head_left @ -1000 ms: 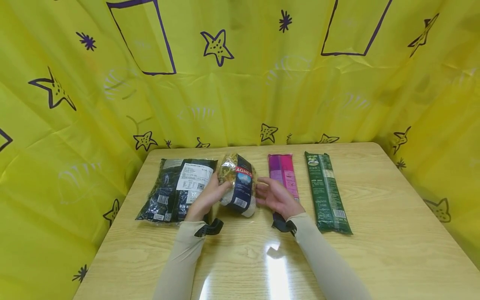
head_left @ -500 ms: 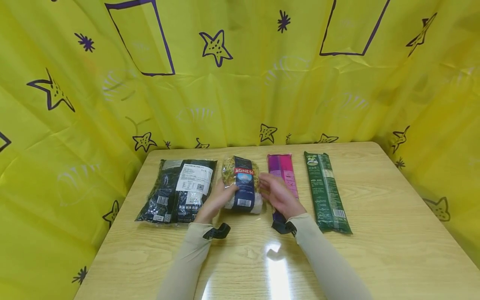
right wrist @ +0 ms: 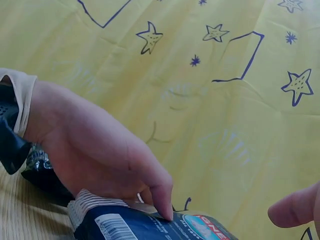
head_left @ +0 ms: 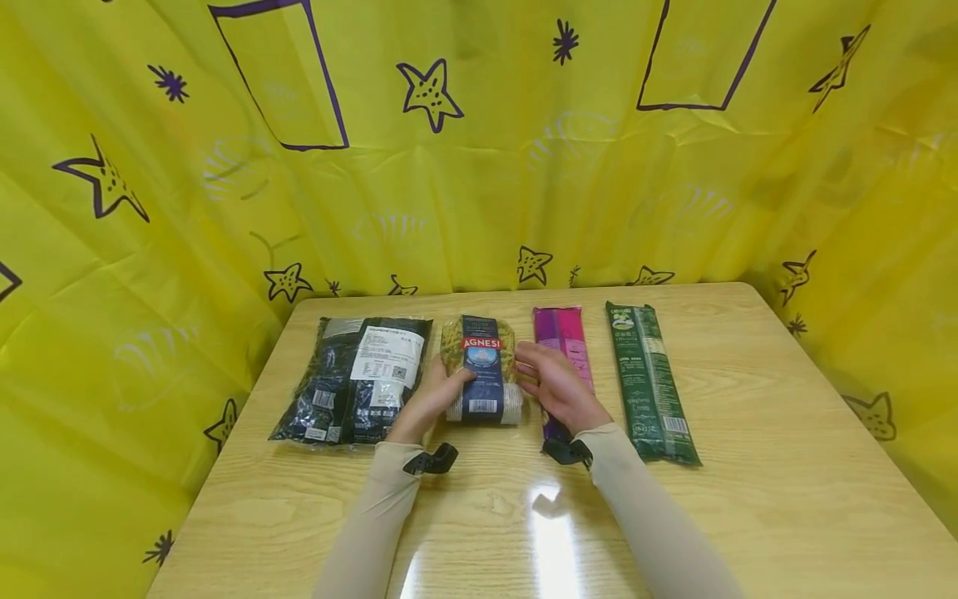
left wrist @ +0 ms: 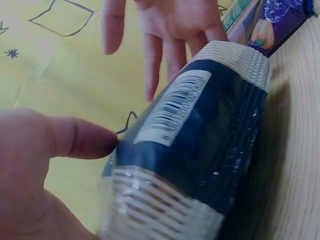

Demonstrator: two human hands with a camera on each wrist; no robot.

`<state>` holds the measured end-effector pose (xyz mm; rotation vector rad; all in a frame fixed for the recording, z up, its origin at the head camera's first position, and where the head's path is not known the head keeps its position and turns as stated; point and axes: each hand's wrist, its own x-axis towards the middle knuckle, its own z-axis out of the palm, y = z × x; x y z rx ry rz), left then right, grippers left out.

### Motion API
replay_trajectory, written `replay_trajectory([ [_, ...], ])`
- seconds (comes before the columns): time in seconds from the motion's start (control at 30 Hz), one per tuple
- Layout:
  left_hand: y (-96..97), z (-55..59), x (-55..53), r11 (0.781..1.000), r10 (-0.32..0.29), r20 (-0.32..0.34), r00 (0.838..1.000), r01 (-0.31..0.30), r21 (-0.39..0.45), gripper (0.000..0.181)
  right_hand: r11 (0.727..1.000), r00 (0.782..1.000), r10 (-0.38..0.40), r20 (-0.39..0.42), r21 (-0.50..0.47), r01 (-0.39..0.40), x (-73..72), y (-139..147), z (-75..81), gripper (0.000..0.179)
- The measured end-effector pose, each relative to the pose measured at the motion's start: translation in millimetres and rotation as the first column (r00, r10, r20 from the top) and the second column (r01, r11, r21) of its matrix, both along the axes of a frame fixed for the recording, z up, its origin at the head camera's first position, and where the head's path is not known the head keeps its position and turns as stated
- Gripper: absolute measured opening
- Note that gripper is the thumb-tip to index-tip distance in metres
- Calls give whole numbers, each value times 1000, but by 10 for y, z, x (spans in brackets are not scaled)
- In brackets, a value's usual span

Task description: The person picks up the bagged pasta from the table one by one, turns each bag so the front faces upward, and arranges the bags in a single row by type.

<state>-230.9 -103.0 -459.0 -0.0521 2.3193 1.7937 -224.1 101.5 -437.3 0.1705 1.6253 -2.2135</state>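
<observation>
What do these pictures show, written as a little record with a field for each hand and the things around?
Left hand: holds the AGNESI packet, thumb on its front
Right hand: beside the packet, fingers extended; contact unclear
To the packet's left: dark package, white label
To its right: pink-and-purple packet, then green packet
Surface: wooden table
Backdrop: patterned yellow curtain

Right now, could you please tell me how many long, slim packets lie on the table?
2: a pink-and-purple packet, partly behind the right hand, and a green spaghetti packet farther right.
</observation>
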Motion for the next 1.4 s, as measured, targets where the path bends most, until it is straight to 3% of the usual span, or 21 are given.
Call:
replay_trajectory([
  [0.23, -57, 54, 27, 997, -55, 46, 997, 57, -45, 96, 998, 1000, 30, -3, 50, -29, 5, 8, -46, 66],
  [0.3, -61, 55, 28, 995, -67, 40, 997, 70, -66, 97, 998, 999, 40, -1, 42, -40, 11, 9, -60, 70],
  [0.47, -47, 46, 24, 994, -100, -17, 995, 99, -39, 75, 997, 997, 71, 4, 21, -71, 14, -2, -76, 73],
  [0.93, -55, 19, 23, 995, -94, -31, 995, 95, 24, 80, 997, 996, 81, -22, -17, -81, -19, -13, -91, 68],
  [1.4, -3, -22, -12, 1000, 8, -33, 999, -9, -21, 86, 999, 999, 34, -22, -29, -35, -49, -25, -115, 65],
])
